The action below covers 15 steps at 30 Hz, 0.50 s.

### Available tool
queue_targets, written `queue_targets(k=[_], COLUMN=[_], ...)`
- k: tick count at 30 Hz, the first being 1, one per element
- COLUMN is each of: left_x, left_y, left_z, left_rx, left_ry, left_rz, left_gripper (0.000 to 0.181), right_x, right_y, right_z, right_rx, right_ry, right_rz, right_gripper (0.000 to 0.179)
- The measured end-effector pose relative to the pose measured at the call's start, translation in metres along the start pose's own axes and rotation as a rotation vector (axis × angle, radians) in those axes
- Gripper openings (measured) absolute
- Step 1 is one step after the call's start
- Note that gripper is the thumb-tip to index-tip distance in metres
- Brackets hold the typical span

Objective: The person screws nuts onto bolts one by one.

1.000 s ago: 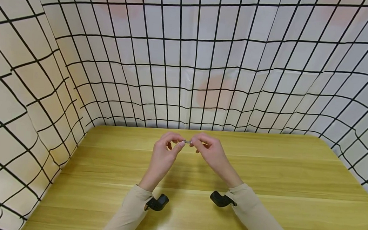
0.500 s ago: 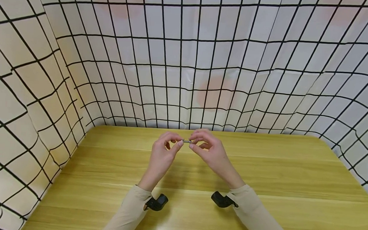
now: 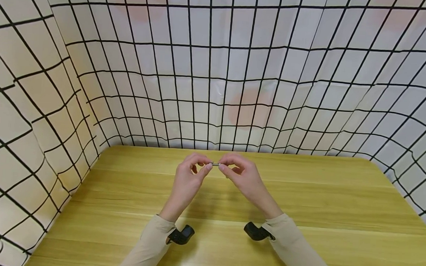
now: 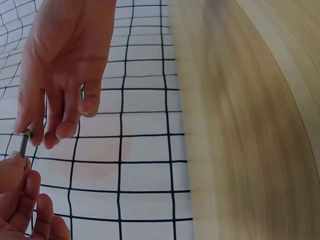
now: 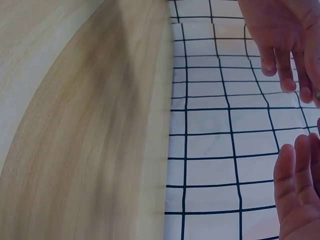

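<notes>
Between my two hands a short, thin metal bolt (image 3: 215, 164) lies level above the far part of the table. My left hand (image 3: 190, 176) pinches its left end between thumb and fingertips. At the other end, the thumb and index finger of my right hand (image 3: 242, 176) pinch the wider tip, whose details are too small to make out. The left wrist view shows the grey bolt shaft (image 4: 23, 145) bridging the fingertips, a wider collar at the right hand's end. In the right wrist view, the right hand (image 5: 300, 192) is cut off by the frame edge.
A wood-grain table (image 3: 322, 204) spreads under both forearms. White sheeting with a black grid (image 3: 260, 71) rises behind it and at the sides. A black wrist camera mount (image 3: 182, 234) sits at the left cuff, another mount (image 3: 256, 231) at the right.
Half a second ago the right fingers had spread away from the bolt's end; now they pinch it again. The left hand keeps its grip and has barely moved.
</notes>
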<state>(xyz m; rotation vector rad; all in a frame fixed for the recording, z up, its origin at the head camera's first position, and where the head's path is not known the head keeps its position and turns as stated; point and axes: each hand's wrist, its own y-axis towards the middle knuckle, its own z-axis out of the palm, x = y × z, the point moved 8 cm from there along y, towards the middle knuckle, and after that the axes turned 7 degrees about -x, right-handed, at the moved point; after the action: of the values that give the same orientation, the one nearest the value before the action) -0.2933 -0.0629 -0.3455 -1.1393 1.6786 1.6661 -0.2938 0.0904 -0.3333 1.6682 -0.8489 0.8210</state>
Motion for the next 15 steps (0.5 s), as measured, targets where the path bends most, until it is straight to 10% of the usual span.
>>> queue_targets(k=[15], left_x=[0.0], left_y=[-0.001], left_z=[0.002], left_rx=[0.022], left_ry=[0.041], left_rz=[0.003], left_gripper=[0.003], right_x=[-0.029], right_y=[0.002], right_z=[0.002], right_rx=[0.005], right_ry=[0.006], right_rz=[0.072], right_gripper=[0.018])
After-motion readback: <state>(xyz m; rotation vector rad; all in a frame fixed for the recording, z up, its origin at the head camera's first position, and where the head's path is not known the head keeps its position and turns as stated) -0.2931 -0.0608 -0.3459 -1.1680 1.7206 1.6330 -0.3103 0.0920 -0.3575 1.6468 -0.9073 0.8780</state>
